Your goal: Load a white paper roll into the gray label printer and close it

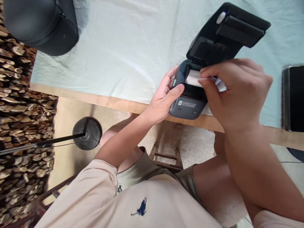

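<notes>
A small dark label printer (187, 106) sits at the near edge of the table, with its lid (228, 30) swung open toward the far side. My left hand (163, 98) grips the printer's left side, thumb across its front corner. My right hand (235, 90) reaches over the open bay and pinches the white paper roll (193, 77) that lies inside. Part of the roll and the bay is hidden under my right fingers.
A pale cloth (123, 47) covers the wooden table (99, 99). A large black rounded object (40, 25) stands at the far left corner. A black flat device (293, 98) lies at the right edge. Below are a stand base (87, 133), a wooden stool (167, 152) and stacked wood (19, 110).
</notes>
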Action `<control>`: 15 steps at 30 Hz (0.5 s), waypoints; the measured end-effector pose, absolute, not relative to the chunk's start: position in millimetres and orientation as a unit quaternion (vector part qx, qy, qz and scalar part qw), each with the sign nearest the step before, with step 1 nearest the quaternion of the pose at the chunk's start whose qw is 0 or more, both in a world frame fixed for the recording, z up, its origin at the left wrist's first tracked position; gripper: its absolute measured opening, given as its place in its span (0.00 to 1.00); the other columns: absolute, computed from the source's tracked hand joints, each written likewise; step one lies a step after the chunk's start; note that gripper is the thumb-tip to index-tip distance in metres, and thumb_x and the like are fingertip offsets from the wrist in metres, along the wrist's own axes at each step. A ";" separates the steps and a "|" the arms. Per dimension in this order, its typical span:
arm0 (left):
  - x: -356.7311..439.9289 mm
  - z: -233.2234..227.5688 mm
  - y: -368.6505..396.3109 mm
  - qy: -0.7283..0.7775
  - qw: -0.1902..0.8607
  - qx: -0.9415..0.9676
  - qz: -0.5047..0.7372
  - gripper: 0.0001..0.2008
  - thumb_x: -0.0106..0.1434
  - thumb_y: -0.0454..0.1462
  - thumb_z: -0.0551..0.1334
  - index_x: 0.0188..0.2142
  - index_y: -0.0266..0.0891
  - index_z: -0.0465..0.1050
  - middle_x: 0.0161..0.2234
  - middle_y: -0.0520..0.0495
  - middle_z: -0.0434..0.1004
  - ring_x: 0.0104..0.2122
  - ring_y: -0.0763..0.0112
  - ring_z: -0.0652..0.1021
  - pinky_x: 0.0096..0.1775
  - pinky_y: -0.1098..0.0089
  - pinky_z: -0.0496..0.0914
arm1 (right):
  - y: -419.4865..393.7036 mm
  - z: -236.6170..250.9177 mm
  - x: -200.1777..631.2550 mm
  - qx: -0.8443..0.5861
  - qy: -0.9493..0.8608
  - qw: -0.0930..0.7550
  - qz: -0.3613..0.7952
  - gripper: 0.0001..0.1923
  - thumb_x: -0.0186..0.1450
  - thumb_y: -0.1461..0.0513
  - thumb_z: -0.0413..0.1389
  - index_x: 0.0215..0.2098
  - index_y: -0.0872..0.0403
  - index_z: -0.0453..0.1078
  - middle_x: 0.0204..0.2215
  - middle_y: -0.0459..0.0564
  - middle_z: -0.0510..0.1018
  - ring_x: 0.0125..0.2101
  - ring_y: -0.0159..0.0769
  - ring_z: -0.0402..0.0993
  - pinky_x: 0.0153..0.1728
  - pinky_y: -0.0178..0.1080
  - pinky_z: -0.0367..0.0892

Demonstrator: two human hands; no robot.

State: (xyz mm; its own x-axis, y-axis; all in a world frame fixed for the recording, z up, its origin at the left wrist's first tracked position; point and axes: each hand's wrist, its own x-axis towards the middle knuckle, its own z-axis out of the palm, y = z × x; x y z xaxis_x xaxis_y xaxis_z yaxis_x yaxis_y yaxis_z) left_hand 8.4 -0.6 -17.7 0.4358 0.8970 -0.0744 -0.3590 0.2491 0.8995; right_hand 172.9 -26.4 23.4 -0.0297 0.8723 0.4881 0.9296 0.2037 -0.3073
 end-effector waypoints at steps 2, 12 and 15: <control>8.2 -18.0 1.0 0.322 0.734 0.409 0.436 0.26 0.64 0.50 0.60 0.57 0.45 0.60 0.55 0.48 0.72 0.67 0.55 0.64 0.63 0.56 0.68 | -26.8 23.5 171.0 -0.608 -0.715 0.336 -0.076 0.09 0.66 0.58 0.54 0.34 0.54 0.73 0.29 0.43 0.78 0.40 0.36 0.77 0.44 0.43 0.72; 1.6 -14.4 3.2 0.314 0.750 0.381 0.439 0.23 0.61 0.44 0.63 0.54 0.43 0.62 0.50 0.46 0.75 0.66 0.53 0.66 0.62 0.54 0.69 | -39.6 34.7 160.7 -0.469 -0.804 0.367 0.015 0.02 0.63 0.61 0.58 0.33 0.50 0.70 0.33 0.40 0.79 0.37 0.30 0.75 0.42 0.41 0.68; -0.7 -13.8 0.3 0.308 0.746 0.413 0.421 0.32 0.57 0.42 0.66 0.59 0.44 0.58 0.55 0.46 0.72 0.64 0.52 0.69 0.59 0.55 0.72 | -37.3 33.4 172.3 -0.521 -0.716 0.463 0.035 0.05 0.64 0.60 0.58 0.38 0.51 0.71 0.34 0.47 0.77 0.37 0.32 0.75 0.37 0.40 0.67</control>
State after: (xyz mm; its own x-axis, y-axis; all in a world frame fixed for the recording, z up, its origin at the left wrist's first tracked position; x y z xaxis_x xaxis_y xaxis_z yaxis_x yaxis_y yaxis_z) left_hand -0.7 0.3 -13.8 0.4548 0.8835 -0.1123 -0.3746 0.3042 0.8759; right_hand 172.3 -37.3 33.4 -0.0279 0.7787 0.6267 0.7132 0.4548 -0.5333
